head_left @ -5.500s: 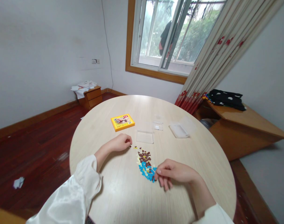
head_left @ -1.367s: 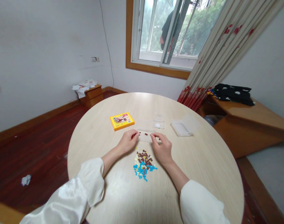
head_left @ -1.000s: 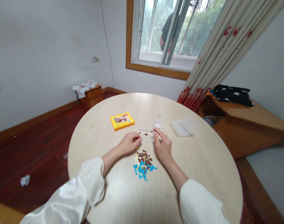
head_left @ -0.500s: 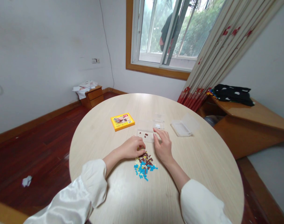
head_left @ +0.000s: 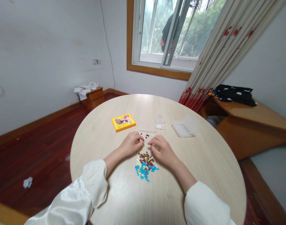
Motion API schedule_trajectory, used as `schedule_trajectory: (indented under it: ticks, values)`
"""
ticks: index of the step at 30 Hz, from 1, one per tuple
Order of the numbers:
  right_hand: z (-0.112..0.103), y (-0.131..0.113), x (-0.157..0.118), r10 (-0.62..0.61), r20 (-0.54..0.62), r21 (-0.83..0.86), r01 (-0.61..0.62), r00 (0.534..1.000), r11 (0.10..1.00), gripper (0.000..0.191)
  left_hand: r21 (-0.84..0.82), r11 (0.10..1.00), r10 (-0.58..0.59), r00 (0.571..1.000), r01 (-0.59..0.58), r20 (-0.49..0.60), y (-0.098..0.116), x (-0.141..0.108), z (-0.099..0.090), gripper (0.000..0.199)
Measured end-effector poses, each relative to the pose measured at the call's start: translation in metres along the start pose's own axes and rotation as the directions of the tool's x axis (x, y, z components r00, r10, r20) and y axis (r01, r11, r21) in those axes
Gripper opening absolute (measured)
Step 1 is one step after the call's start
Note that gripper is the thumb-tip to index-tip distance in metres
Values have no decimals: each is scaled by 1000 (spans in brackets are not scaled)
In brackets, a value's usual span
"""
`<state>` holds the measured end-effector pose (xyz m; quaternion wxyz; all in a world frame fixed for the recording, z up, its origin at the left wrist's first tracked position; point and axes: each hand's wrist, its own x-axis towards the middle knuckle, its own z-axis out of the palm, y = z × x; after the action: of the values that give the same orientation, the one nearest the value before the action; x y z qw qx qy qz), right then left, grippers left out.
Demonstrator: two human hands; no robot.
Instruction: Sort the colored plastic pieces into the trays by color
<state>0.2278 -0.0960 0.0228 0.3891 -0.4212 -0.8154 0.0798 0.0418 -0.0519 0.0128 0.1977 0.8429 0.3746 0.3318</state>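
My left hand (head_left: 132, 145) is closed in a pinch at the near left edge of a clear plastic case (head_left: 149, 131). Opposite it, my right hand (head_left: 162, 150) also pinches, its fingertips a short gap away from the left ones. Whatever the fingertips hold is too small to make out. Inside the case lie a few small brown bricks (head_left: 147, 135). Just below both hands is a loose pile of tiny building bricks (head_left: 145, 165), brown, blue, cream and yellow. My hands cover the case's near corners.
A flat yellow box (head_left: 123, 122) with a printed picture lies to the left on the round wooden table (head_left: 105, 115). Farther back is a small clear case (head_left: 159, 125). A larger open clear case (head_left: 182, 129) stands to the right.
My left hand has lifted off the top of the brick pile and moved forward to the case. My right hand has come nearer and its spread fingers have closed into a pinch.
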Motion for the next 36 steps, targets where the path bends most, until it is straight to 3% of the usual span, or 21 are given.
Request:
schedule_trajectory:
  ticks: [4,9,13,23,36]
  values:
    - [1,-1,-2,-43,197,-13,46,979,999,26,-39,997,-71,983,66,-169,-12,3,3,8]
    - [2,-1,-3,-52,302,-31,65,952,997,28,-78,990,-130,977,118,-166,-17,4,6,22]
    - [1,0,-4,-34,326,-44,51,945,998,27,-111,983,-164,977,149,-138,-15,4,6,42]
    - [0,-2,-3,38,360,-48,-22,932,999,21,-171,969,-199,973,178,-114,-12,4,5,34]
    - [-6,0,-5,36,406,22,-49,913,999,24,-196,964,-203,973,179,-113,-11,3,3,33]
